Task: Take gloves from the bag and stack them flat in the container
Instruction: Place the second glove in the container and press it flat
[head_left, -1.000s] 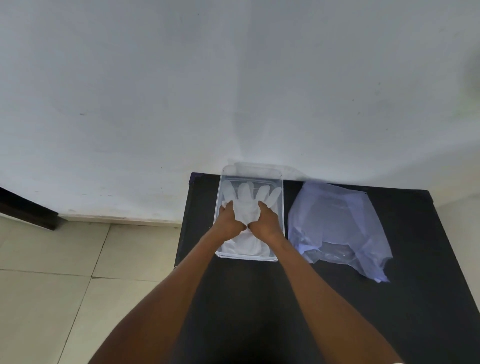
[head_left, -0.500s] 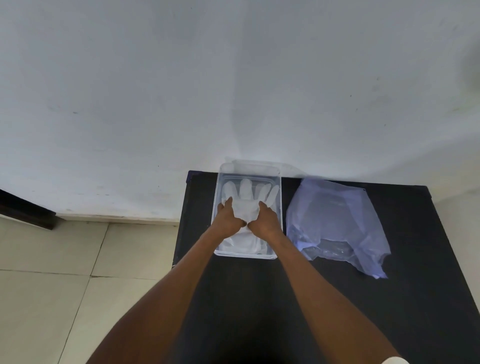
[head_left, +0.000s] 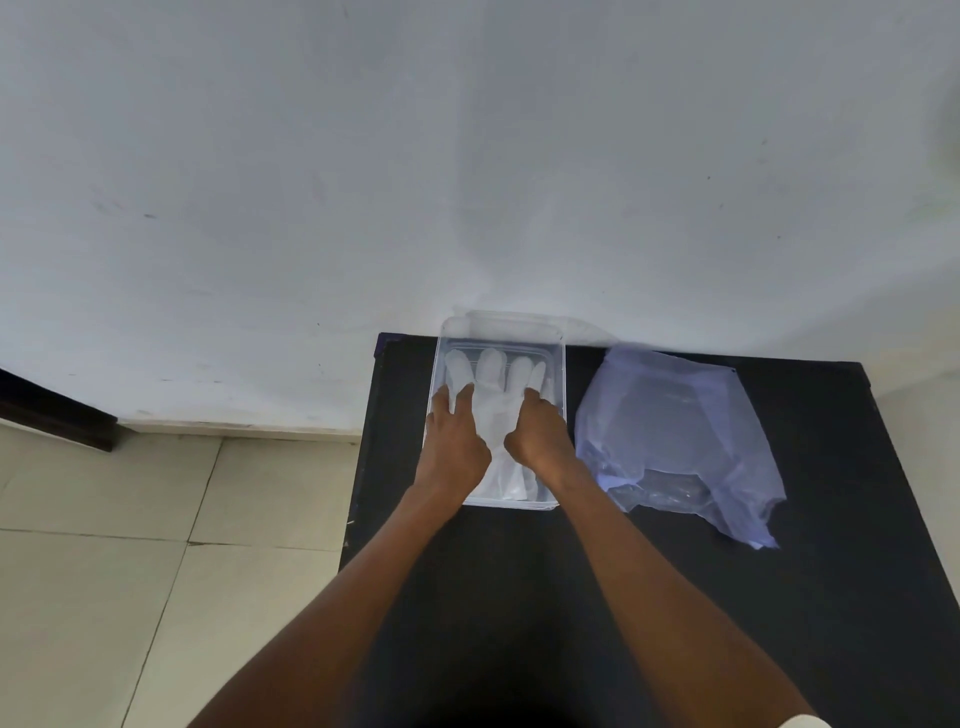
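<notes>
A clear plastic container (head_left: 560, 358) stands at the back left of the black table (head_left: 727, 597), against the wall. A white glove (head_left: 496, 395) lies flat inside it, fingers pointing to the wall. My left hand (head_left: 454, 444) rests palm-down on the glove's left side and my right hand (head_left: 537, 436) presses on its right side, fingers spread. To the right of the container lies a translucent bluish plastic bag (head_left: 675, 441), crumpled and flat; its contents cannot be made out.
A white wall (head_left: 467, 156) rises directly behind the table. To the left of the table is a tiled floor (head_left: 130, 545), with a dark strip (head_left: 52, 415) at the wall's base.
Both hands have slid apart and a little toward the wall over the glove, which now lies more spread out. The bag has not moved.
</notes>
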